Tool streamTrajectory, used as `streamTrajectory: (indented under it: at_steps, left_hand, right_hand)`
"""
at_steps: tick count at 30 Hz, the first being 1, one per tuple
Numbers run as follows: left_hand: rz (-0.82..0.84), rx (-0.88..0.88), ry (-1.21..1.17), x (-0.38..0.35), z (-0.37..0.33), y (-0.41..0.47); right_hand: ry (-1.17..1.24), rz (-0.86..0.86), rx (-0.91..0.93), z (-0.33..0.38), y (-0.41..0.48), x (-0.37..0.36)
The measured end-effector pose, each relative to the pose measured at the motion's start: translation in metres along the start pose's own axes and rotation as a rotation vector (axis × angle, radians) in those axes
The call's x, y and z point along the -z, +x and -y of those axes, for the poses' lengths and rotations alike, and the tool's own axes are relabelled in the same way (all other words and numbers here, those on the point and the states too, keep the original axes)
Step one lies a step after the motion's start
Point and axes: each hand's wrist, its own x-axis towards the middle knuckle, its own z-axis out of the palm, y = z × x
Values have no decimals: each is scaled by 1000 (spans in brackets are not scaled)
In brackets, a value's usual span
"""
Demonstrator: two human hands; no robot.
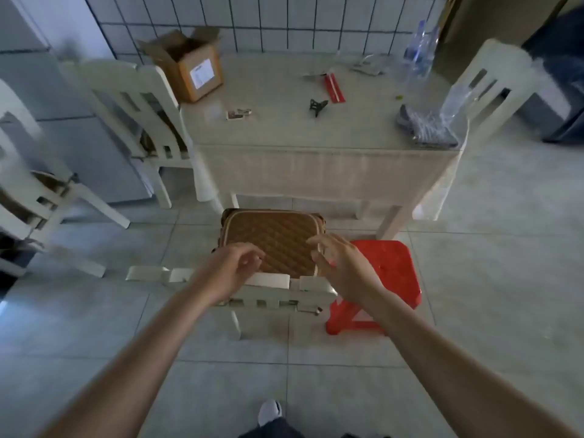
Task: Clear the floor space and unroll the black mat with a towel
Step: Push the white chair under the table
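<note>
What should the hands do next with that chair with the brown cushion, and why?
Probably close both hands on the chair's top rail and pull the chair away. The left hand and right hand hover open just over the backrest, not gripping yet. The chair with its brown cushion stands on the tiled floor in front of the table, beside a red stool, taking up space.

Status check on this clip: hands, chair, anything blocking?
Left hand and right hand open over chair backrest, neither gripping. Red stool tight beside chair. Mat not seen.
</note>
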Motion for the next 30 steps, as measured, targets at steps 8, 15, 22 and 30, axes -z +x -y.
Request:
streamTrajectory:
  at_steps: [8,15,22,30]
  left_hand:
    - [377,342,189,46,91,-4]
    - [779,550,58,39,104,43]
    - [1077,686,204,17,138,73]
    - [1187,843,209,11,134,83]
  right_hand:
    - [-31,529,-240,53,45,-83]
    - [-101,912,-484,60,87,-111]
    - [-217,1152,-610,36,118,-138]
    - [-170,1238,-758,6,121,-172]
